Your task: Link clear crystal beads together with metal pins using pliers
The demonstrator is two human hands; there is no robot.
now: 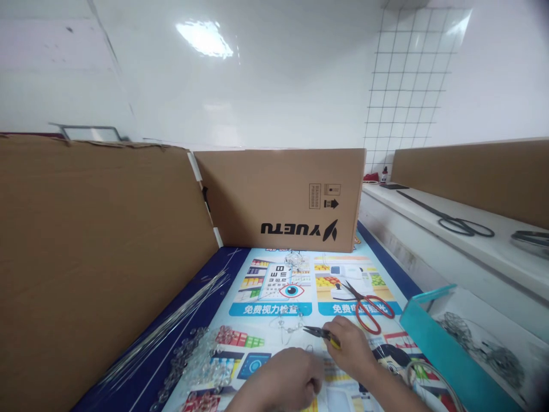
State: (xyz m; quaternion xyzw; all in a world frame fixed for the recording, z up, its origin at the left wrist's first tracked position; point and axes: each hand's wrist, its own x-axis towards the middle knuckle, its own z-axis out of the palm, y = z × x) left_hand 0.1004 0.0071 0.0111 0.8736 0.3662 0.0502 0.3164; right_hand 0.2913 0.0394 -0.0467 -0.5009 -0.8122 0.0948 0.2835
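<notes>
My right hand [352,347] is closed round small pliers [321,333] with yellow handles, their dark jaws pointing left over a printed poster [300,297] on the table. My left hand [286,382] lies just in front of it, fingers curled in a pinch; what it holds is too small to see. A thin bent wire piece [286,326] with clear beads lies by the plier tips. Clear beads [195,361] are heaped to the left of my hands.
Red-handled scissors [369,309] lie to the right of the pliers. Long straight wires [171,323] run along the left. Cardboard walls [98,257] stand left and behind [278,200]. A teal box [446,343] holds wire coils at right. Black scissors [463,225] lie on a white ledge.
</notes>
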